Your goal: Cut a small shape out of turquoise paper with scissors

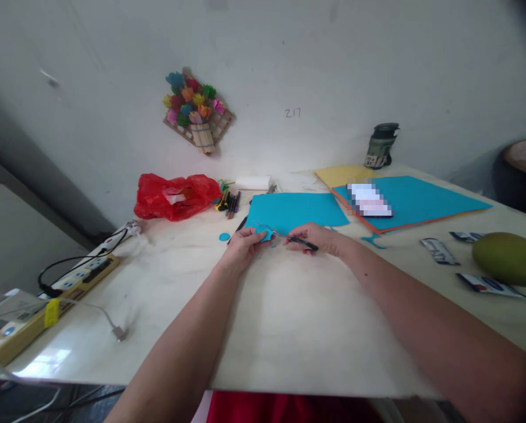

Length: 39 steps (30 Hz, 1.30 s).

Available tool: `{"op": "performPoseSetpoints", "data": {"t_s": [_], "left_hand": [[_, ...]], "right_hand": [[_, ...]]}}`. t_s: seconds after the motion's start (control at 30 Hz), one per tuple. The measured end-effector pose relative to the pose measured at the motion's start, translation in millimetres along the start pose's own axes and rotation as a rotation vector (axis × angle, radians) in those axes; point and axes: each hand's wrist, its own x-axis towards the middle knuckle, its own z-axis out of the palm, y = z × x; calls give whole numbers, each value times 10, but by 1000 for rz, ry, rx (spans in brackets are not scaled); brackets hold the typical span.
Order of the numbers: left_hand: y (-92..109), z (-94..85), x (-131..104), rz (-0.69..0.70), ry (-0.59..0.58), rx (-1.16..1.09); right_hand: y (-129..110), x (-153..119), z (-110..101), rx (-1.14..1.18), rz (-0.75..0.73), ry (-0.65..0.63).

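Note:
Pinched in my left hand (244, 245) is a small piece of blue paper (265, 234). My right hand (309, 236) is closed around the dark handles of a pair of scissors (304, 242), whose blades point left and meet the piece's edge. Just beyond both hands lies a larger blue sheet (295, 210) with a cut front edge. A small blue paper disc (224, 237) rests on the table left of my left hand. To the right of my right wrist is a thin curled blue offcut (372, 241).
A phone (371, 200) lies on stacked coloured sheets (430, 197) at right, with a green bottle (381, 145) behind. Several packets (439, 251) and a green fruit (509, 258) sit nearer. Markers (233, 204), a red plastic bag (174, 197) and a power strip (81, 279) occupy the left.

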Motion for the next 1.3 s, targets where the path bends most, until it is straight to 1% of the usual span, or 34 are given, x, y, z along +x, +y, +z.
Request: {"op": "performPoseSetpoints", "data": {"t_s": [0.27, 0.57, 0.8, 1.03, 1.17, 1.3], "left_hand": [[9, 9, 0, -3, 2, 10], [15, 14, -16, -17, 3, 4], [23, 24, -17, -21, 14, 14], [14, 16, -15, -23, 4, 5], [16, 14, -13, -23, 13, 13], [23, 18, -12, -27, 11, 19]], "right_hand": [[-2, -2, -5, -38, -14, 7], [45, 12, -20, -27, -39, -3], [-15, -13, -8, -33, -9, 7], [-11, -19, -17, -8, -25, -4], [-59, -40, -6, 5, 12, 9], [-68, -42, -6, 2, 12, 1]]}}
